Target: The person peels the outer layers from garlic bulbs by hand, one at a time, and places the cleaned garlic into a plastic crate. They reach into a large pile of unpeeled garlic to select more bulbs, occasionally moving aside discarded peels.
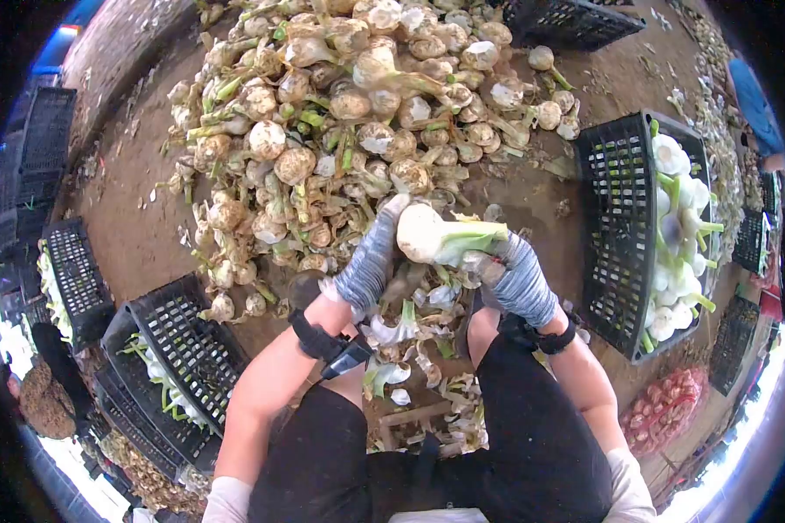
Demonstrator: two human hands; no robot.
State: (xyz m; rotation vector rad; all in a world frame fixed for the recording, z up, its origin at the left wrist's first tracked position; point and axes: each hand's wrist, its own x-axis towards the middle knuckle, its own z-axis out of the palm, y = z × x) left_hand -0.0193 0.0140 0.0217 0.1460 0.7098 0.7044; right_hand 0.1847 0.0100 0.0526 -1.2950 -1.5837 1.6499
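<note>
Garlic bulb (420, 234), seemingly mid-peel
Right hand (519, 277) clamps stem (475, 237); left hand (371, 260) touches bulb, grip unclear; further stripping likely needs steadiness.

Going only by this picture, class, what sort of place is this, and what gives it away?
Probably a garlic cleaning and packing area: a large heap of soiled bulbs, a black crate filled with clean white bulbs, and a full red mesh sack nearby.
</note>
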